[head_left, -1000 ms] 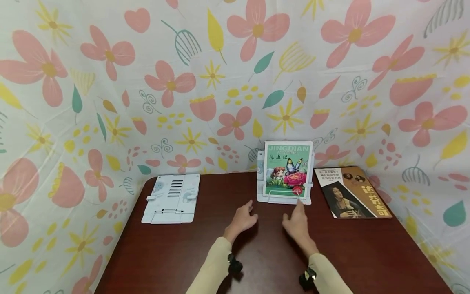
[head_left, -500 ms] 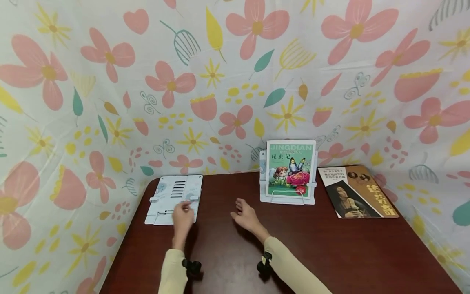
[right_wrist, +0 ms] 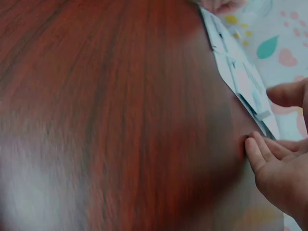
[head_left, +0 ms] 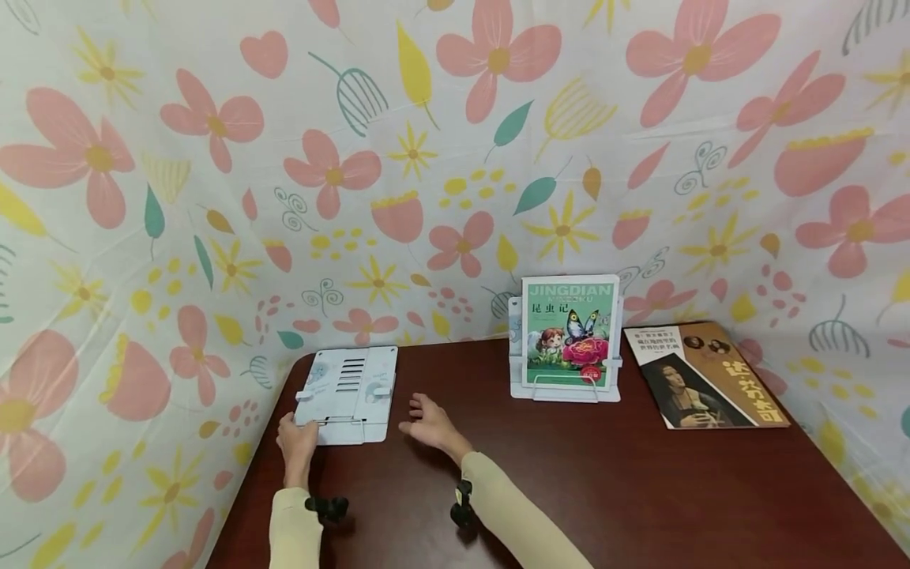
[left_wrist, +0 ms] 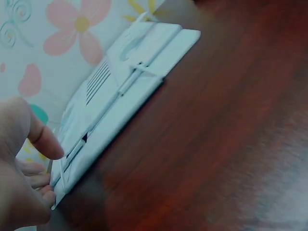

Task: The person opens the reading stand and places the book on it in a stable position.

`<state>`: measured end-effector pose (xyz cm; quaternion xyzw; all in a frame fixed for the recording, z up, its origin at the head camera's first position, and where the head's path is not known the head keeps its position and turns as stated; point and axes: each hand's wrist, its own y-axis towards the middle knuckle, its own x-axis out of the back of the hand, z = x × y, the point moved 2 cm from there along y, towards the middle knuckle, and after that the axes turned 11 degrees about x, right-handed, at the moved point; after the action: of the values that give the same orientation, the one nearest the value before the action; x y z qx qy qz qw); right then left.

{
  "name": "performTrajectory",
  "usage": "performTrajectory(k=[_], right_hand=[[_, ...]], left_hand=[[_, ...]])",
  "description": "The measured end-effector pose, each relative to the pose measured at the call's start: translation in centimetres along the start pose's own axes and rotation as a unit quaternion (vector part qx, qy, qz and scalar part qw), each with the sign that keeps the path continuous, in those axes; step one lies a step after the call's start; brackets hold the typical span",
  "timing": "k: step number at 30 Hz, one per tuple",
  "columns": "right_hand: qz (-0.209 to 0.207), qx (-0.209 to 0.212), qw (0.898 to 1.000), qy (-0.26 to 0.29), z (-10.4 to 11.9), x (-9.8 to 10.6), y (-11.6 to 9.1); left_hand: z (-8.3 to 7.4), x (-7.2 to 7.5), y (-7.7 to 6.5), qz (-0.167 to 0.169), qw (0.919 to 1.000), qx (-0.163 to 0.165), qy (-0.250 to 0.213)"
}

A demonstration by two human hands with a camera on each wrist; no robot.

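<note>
A white book stand lies folded flat at the table's left, with dark slots, side clips and a wire rest along its front. My left hand is at its front left corner. In the left wrist view the fingertips are right at the stand's edge, and the thumb overlaps its front part. My right hand is held just right of the stand, thumb and fingers spread apart with nothing between them; the right wrist view shows its fingers close to the stand's near corner.
A second white stand holds upright a green children's book at the back right. Beside it a brown and white book lies flat on the dark red wooden table. A flower-patterned cloth hangs behind.
Both hands have moved left from in front of the upright green book to the folded stand. The left hand passed over its front to the left corner; the right hand followed to its right side.
</note>
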<state>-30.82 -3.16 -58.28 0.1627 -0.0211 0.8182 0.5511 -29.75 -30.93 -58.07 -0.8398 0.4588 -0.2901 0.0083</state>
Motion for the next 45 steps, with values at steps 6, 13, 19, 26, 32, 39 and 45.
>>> performTrajectory(k=[6, 13, 19, 26, 32, 39, 45], right_hand=[[0.023, 0.010, 1.000, 0.012, -0.2, -1.1, -0.3], [-0.004, 0.004, 1.000, 0.006, -0.7, -0.1, -0.3], [-0.014, -0.011, 1.000, 0.005, -0.9, 1.3, -1.1], [-0.020, -0.020, 0.997, 0.066, -1.2, 3.6, -4.0], [-0.035, -0.012, 0.998, 0.056, -2.0, 6.1, -6.4], [-0.066, -0.018, 0.997, 0.026, -2.3, 8.6, -8.7], [-0.076, -0.013, 0.997, -0.013, -2.4, 10.6, -10.5]], left_hand=[[0.0, -0.3, -0.1, 0.021, 0.9993, -0.016, 0.027], [-0.2, -1.6, -1.4, 0.012, 0.9977, -0.040, 0.053], [0.2, -1.6, -2.3, -0.007, 0.9970, -0.040, 0.065], [1.0, -2.1, -4.1, -0.034, 0.9924, -0.085, 0.082], [1.2, -3.7, -6.2, -0.052, 0.9853, -0.137, 0.087], [1.1, -5.6, -8.8, -0.037, 0.9846, -0.154, 0.074], [1.0, -6.6, -10.5, -0.025, 0.9824, -0.174, 0.062]])
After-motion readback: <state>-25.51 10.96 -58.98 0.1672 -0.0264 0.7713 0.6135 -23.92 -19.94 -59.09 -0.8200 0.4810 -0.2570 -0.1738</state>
